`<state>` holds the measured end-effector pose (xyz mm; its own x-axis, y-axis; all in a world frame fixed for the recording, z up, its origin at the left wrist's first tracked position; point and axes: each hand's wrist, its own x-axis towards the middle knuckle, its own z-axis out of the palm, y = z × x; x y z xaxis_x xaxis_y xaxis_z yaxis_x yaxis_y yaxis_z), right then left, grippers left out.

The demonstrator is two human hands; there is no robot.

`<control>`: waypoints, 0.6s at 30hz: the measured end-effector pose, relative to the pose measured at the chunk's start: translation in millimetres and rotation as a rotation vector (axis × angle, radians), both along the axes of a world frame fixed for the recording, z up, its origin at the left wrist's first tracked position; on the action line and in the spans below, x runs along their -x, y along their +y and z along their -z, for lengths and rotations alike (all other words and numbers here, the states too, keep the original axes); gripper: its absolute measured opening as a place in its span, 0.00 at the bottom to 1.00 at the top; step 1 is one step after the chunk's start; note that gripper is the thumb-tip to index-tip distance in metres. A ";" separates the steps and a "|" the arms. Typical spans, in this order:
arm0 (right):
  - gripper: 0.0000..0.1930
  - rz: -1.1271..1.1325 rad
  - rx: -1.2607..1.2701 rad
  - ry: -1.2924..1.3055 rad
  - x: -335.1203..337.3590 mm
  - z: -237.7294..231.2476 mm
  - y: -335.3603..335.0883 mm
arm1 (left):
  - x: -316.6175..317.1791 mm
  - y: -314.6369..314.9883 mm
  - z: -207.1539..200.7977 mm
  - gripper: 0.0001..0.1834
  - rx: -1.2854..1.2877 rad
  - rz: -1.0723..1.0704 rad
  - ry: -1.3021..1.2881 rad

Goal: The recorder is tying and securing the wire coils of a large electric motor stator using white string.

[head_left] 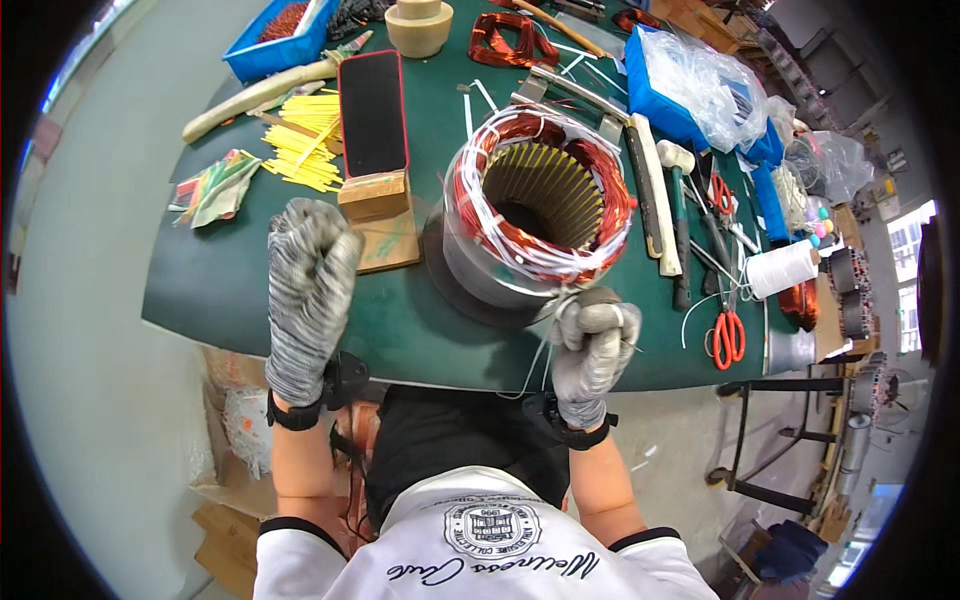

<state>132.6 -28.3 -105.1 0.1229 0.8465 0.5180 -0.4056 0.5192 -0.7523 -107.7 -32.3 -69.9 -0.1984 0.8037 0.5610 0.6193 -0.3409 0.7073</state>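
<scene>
A motor stator [482, 258] stands upright on the green table, its bore facing up. Red copper windings [612, 192] ring its top, wrapped with white lacing cord [478, 215]. At the near right side of that ring, my right hand [595, 345], in a grey glove, is closed with fingers pinched on the white cord. A loose loop of cord [533, 372] hangs beside it. My left hand [312, 290], also gloved, is curled into a fist left of the stator, near a wooden block [375, 198]. What its fingers hold, if anything, is hidden.
A phone [373, 115] leans on the wooden block, beside yellow strips [305, 145]. To the right lie a mallet [680, 220], red-handled scissors [728, 338] and a white cord spool [783, 268]. Blue bins [665, 105] and a copper coil [510, 42] sit farther back.
</scene>
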 end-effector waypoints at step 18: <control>0.11 -0.980 0.525 0.982 -7.6 -33.0 -8.9 | -70.1 62.8 -46.1 0.25 -0.451 0.575 1.027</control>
